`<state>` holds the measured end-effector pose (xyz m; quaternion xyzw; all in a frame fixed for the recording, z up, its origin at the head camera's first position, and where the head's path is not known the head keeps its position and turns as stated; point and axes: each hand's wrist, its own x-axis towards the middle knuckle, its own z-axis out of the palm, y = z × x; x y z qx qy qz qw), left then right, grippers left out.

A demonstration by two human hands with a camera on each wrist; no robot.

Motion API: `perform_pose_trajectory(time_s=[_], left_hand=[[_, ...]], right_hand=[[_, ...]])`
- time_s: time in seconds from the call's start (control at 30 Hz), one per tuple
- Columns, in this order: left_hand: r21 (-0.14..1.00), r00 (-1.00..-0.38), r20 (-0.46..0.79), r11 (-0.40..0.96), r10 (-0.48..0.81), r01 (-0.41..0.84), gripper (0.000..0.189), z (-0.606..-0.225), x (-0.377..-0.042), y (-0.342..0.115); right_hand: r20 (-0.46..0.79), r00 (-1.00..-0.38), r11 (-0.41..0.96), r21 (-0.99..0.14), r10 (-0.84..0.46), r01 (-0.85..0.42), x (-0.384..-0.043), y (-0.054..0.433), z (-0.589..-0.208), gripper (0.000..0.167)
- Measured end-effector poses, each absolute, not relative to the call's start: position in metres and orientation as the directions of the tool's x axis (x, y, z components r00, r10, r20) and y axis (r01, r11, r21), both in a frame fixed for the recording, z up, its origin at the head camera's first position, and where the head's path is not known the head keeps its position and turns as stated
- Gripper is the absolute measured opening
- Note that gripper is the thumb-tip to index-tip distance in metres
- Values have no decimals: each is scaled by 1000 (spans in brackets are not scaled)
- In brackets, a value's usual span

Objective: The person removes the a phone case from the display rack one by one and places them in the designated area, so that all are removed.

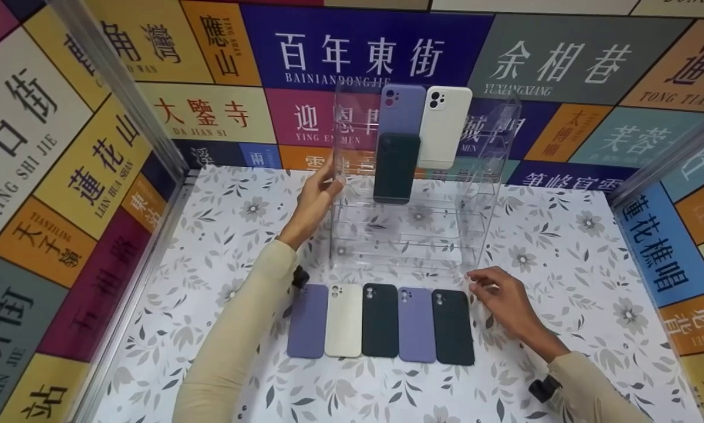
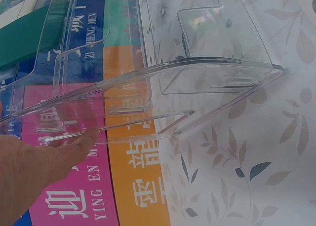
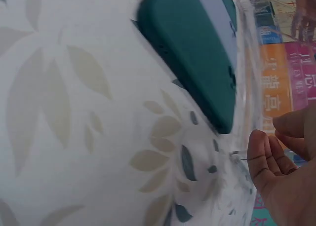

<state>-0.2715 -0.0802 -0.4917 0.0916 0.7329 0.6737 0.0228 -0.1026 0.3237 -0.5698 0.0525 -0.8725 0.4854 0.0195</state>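
A clear tiered display rack (image 1: 407,241) stands at the middle of the table. My left hand (image 1: 316,202) grips its left side panel, with the fingers (image 2: 86,137) showing through the plastic. At the rack's front right corner, my right hand (image 1: 507,302) has its fingertips close to the bottom edge, fingers loosely bent. A purple phone case (image 1: 403,108) and a white phone case (image 1: 445,126) lean on the upper tier. Lower on the rack is a dark green phone case (image 1: 396,170). The right hand's nearest loose case is a dark green one (image 3: 192,53).
In front of the rack several cases lie side by side: a purple one (image 1: 307,320), a white one (image 1: 343,320), a dark green one (image 1: 380,320), another purple one (image 1: 417,323) and the rightmost green one. Printed panels (image 1: 363,53) wall in the floral table (image 1: 563,247).
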Motion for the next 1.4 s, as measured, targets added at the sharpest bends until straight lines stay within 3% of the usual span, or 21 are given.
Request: perform_pose_trajectory(time_s=[0.33, 1.4], left_hand=[[992, -984, 74, 85, 160, 88, 70, -491, -271, -81], [991, -985, 88, 88, 152, 102, 69, -491, -271, -80]], right_hand=[[230, -972, 568, -795, -47, -215, -122, 330, -542, 24], [360, -930, 575, -748, -69, -332, -177, 323, -469, 28]])
